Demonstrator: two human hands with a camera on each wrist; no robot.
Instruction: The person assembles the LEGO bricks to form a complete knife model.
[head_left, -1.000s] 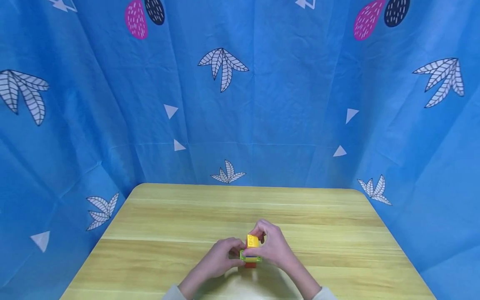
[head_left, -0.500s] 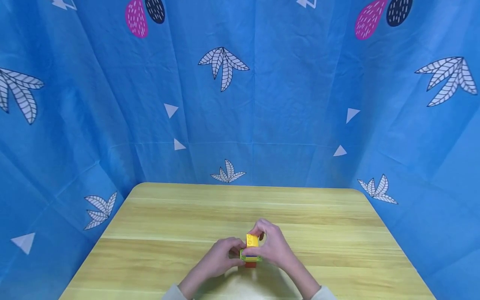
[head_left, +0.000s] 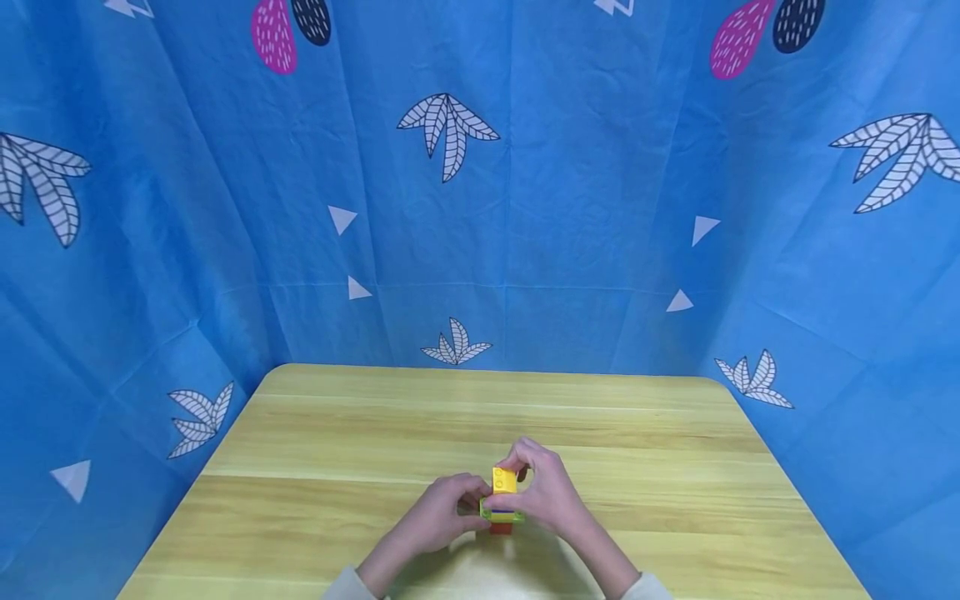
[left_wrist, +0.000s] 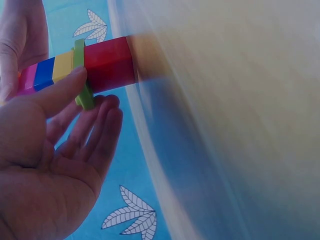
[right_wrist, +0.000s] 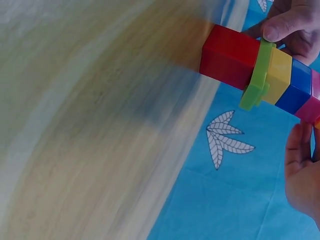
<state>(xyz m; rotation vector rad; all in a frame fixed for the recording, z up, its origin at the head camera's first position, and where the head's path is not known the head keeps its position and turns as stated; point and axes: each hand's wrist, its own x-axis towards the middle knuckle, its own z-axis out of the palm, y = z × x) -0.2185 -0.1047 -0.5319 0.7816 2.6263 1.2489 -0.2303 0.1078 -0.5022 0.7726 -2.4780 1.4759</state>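
Note:
A tower of toy building bricks stands upright between the hands. Its base is a large red brick (right_wrist: 230,55), topped by a flat bright-green plate (right_wrist: 258,75) that juts out at both ends. Above come a yellow brick (right_wrist: 278,74), a blue brick (right_wrist: 298,85) and a pink brick (left_wrist: 28,79). At the very top is a yellow-orange studded brick (head_left: 504,481). My left hand (head_left: 448,510) pinches one end of the green plate between thumb and fingers. My right hand (head_left: 547,492) grips the tower's top, thumb in front, fingers behind, partly hiding the upper bricks.
The tower and hands are near the front of a light wood-grain table (head_left: 360,417). A blue curtain (head_left: 570,208) printed with leaves and triangles surrounds its back and sides.
The top yellow-orange brick looks turned slightly straighter than a second ago. Both hands keep almost the same place and hold on the tower.

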